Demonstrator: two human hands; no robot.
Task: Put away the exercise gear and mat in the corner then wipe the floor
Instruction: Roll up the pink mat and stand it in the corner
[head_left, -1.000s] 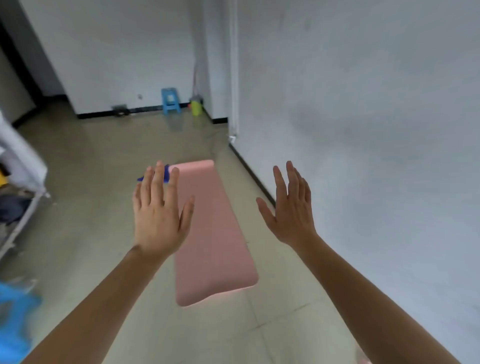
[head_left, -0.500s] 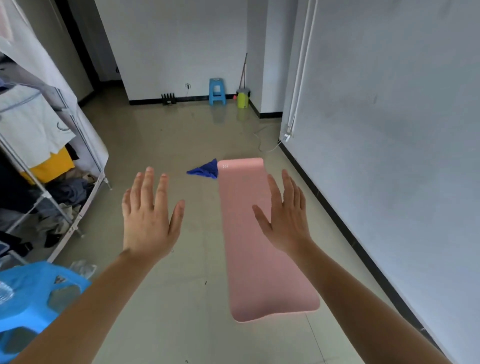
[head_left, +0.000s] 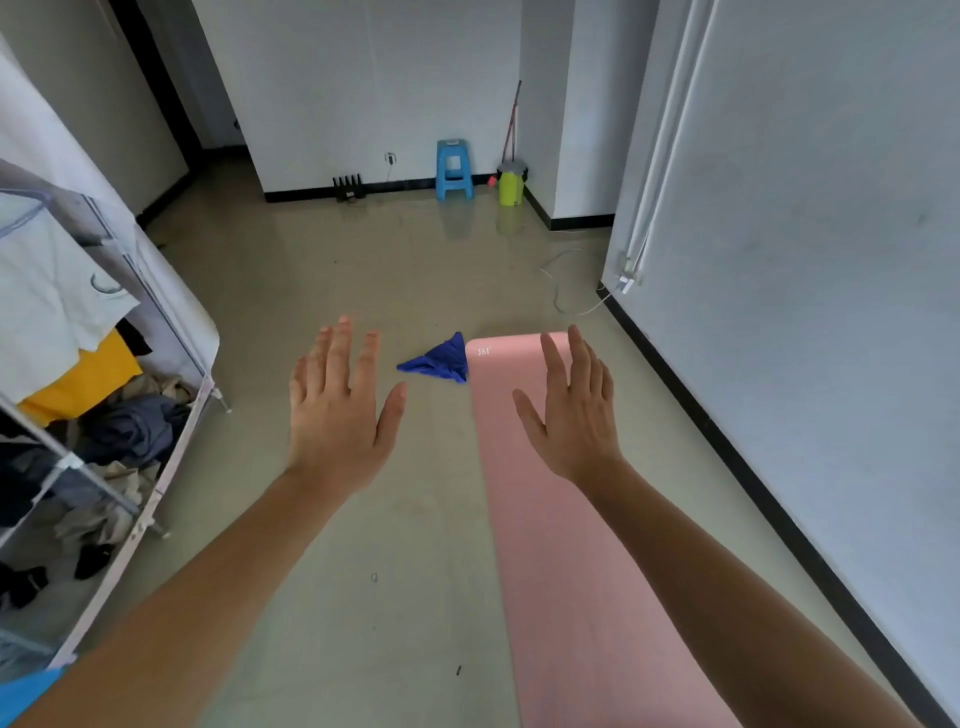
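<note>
Pink mat (head_left: 545, 545) lies flat and unrolled on the floor (head_left: 363, 597). It runs lengthwise from the bottom edge of the view away from the person, alongside the wall (head_left: 805, 260) on the right, with a strip of bare floor between them. Its far end has rounded corners and a small white marking.

Both hands are stretched forward with the backs toward the camera. They are apart from each other, the fingers are straight and a little spread, and they hold nothing. The right hand (head_left: 574, 415) appears in front of the far part of the mat, and its forearm crosses the mat's right side. The left hand (head_left: 337, 421) appears over bare floor, to the left of the mat. I cannot tell how high the hands are above the floor.

A crumpled blue cloth (head_left: 439, 360) lies on the floor and touches the far left corner of the mat; in the view it sits between the two hands.

On the left stands a clothes rack (head_left: 104, 415) with a white cover and piled clothes. At the far wall stand a blue stool (head_left: 453, 169) and, just beside it, a yellow-green bucket (head_left: 511, 184). A black object (head_left: 348, 187) is also there, too small to identify. A white cable (head_left: 558, 291) lies on the floor beyond the mat.
</note>
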